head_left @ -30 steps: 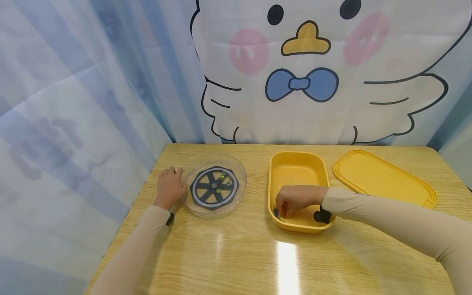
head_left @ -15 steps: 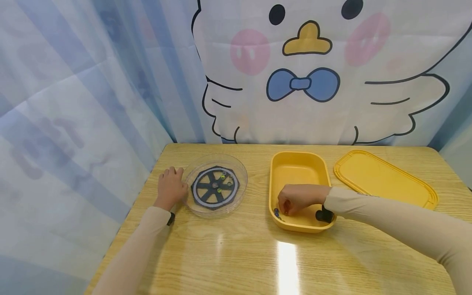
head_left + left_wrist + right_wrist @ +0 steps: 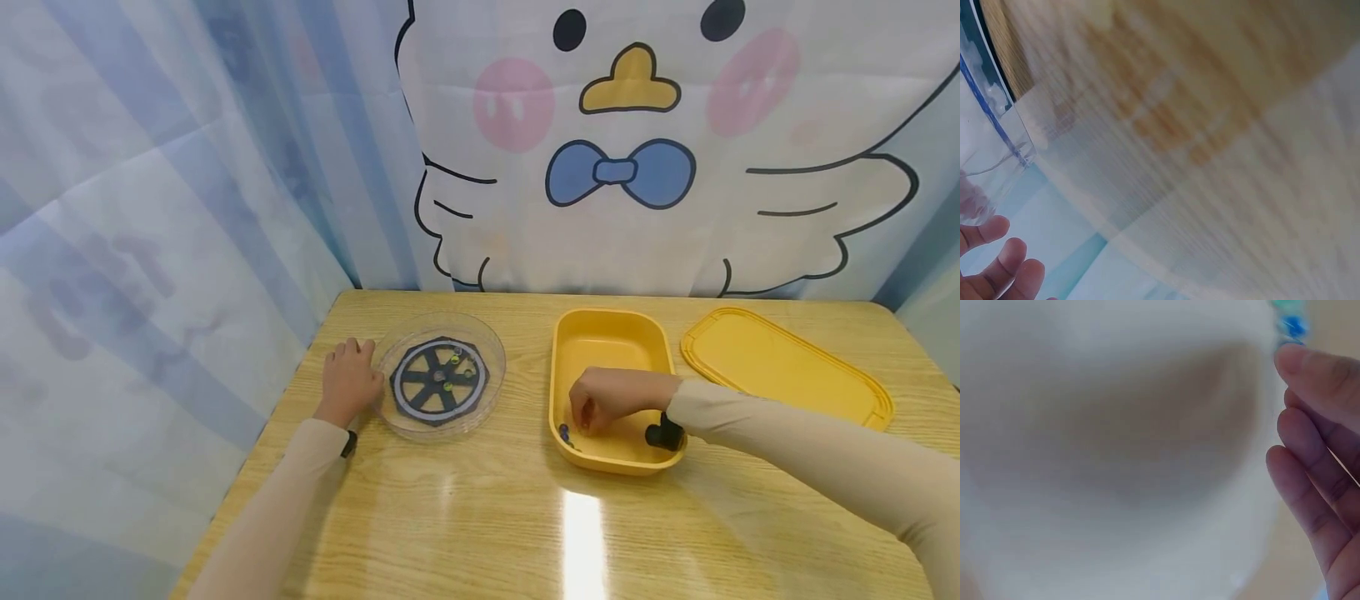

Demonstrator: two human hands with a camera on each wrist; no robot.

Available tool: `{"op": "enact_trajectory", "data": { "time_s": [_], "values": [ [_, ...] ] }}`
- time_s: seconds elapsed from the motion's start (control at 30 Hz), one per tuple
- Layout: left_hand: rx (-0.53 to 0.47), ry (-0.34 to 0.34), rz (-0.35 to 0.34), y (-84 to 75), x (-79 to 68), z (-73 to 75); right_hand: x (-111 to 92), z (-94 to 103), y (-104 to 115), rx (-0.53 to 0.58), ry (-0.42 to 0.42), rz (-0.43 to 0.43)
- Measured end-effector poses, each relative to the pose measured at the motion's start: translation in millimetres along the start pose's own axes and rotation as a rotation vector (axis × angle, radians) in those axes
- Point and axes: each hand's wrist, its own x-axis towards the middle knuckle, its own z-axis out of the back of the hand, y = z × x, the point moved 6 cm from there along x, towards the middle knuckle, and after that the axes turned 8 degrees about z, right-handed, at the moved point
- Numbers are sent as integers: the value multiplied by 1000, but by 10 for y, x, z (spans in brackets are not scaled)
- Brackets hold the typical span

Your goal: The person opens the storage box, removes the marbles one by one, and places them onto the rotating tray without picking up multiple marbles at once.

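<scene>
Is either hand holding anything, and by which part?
The left hand touches the side of the clear dish, no grip visible; whether the right hand pinches anything cannot be told.

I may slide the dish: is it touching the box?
Apart: the head view shows a strip of table between the dish and the box.

Apart: the head view shows table between the dish and the box.

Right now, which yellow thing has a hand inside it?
The deep yellow tub, with the right hand down in it; the other, a flat yellow lid, has none.
</scene>
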Motion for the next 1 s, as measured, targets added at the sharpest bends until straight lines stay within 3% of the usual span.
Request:
{"op": "enact_trajectory", "data": {
  "time_s": [0.23, 0.43, 0.63, 0.87, 1.0],
  "values": [
    [-10, 5, 0, -2, -7, 23, 25, 378, 87, -2, -56, -19],
    [-4, 20, 1, 0, -15, 44, 190, 706, 142, 0, -121, -47],
    [-1, 32, 5, 11, -19, 29, 535, 887, 79, -25, -161, -116],
    [-16, 19, -3, -9, -15, 24, 1010, 911, -24, 35, -186, -174],
    [-18, 26, 0, -17, -13, 20, 1302, 875, -76, 74, -193, -162]
  ]
}}
